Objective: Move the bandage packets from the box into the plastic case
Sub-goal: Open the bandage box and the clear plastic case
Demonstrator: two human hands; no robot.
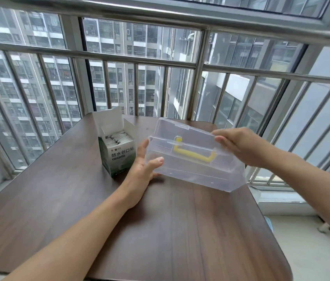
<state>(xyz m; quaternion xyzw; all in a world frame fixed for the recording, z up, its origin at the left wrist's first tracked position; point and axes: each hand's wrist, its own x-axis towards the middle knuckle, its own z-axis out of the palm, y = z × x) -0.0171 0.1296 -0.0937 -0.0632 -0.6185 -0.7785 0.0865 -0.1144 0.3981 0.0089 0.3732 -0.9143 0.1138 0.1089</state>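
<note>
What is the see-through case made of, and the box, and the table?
The case looks like clear, glossy plastic: the table and its yellow handle show through it. The handle looks like solid plastic too. The box seems thin printed cardboard, with folded flaps standing up. The table shows dark wood grain with a smooth sheen; whether it is real wood or laminate cannot be told.

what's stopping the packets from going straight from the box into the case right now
The plastic case's own lid: it looks closed, with the yellow handle on top, held between the left hand and right hand. The box is already open, with the bandage packets exposed.
</note>
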